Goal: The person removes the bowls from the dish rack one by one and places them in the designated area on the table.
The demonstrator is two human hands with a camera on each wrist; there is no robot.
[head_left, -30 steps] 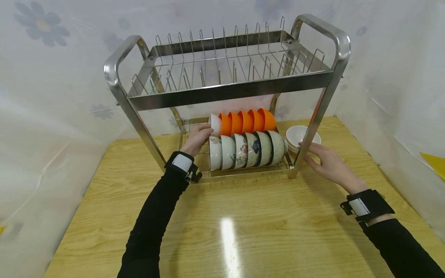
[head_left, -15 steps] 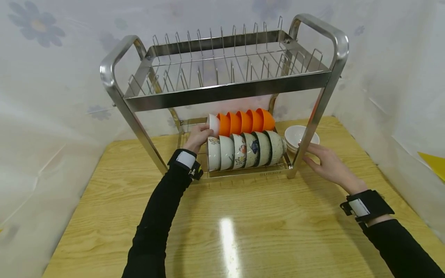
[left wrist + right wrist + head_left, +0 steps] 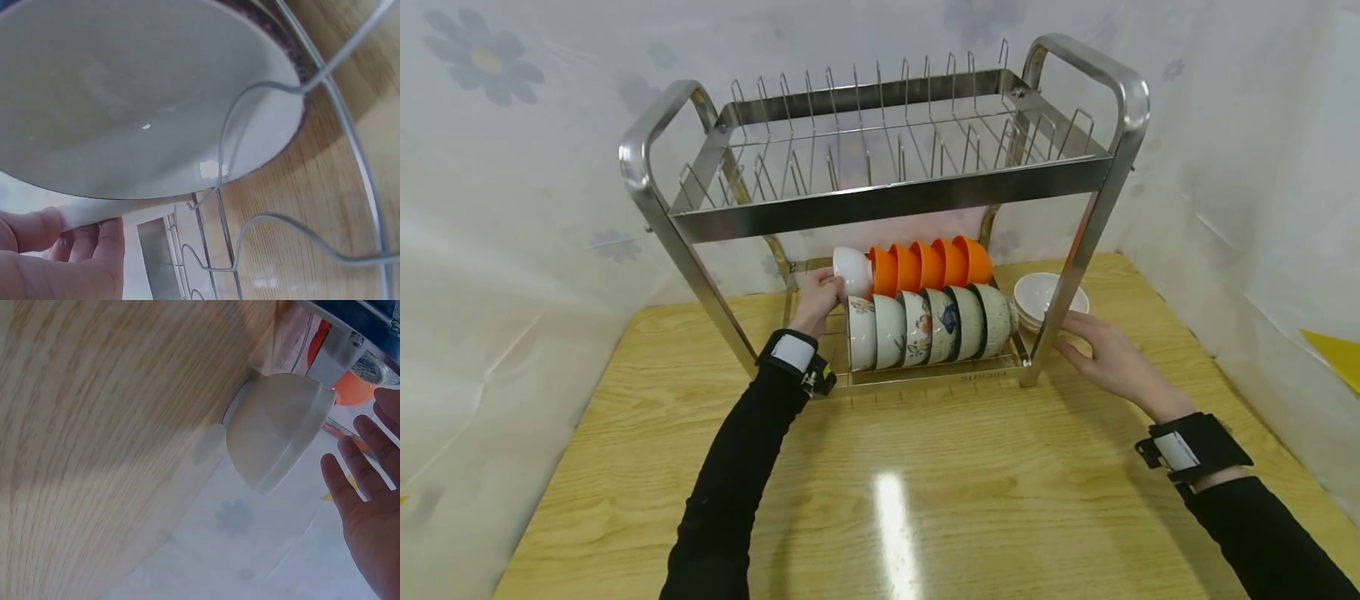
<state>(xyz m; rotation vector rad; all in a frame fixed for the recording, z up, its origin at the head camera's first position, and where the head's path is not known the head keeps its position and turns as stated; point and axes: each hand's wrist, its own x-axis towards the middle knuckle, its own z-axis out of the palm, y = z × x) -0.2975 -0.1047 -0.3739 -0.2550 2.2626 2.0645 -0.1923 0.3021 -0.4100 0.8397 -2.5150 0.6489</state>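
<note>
My left hand (image 3: 816, 302) pinches a small white bowl (image 3: 853, 271) at the left end of a row of orange bowls (image 3: 930, 265). In the left wrist view the thumb and fingers hold the white bowl's edge (image 3: 87, 214), partly behind the wide inside of a patterned bowl (image 3: 137, 106). My right hand (image 3: 1108, 354) is beside the right front leg of the steel dish rack (image 3: 887, 198), close to a stack of white bowls (image 3: 1039, 292). Its fingers are extended in the right wrist view, near the stack's outer side (image 3: 281, 428).
Several patterned bowls (image 3: 891, 329) stand on edge along the front of the lower tier. Wire dividers (image 3: 228, 119) rise close to the left hand. The upper tier has a row of wire prongs (image 3: 857, 100). A wooden table (image 3: 820, 492) carries everything, with plastic-covered walls behind.
The white bowl in my left hand has shifted left and tipped, showing more of its outside beside the orange row. The right hand has stayed in place.
</note>
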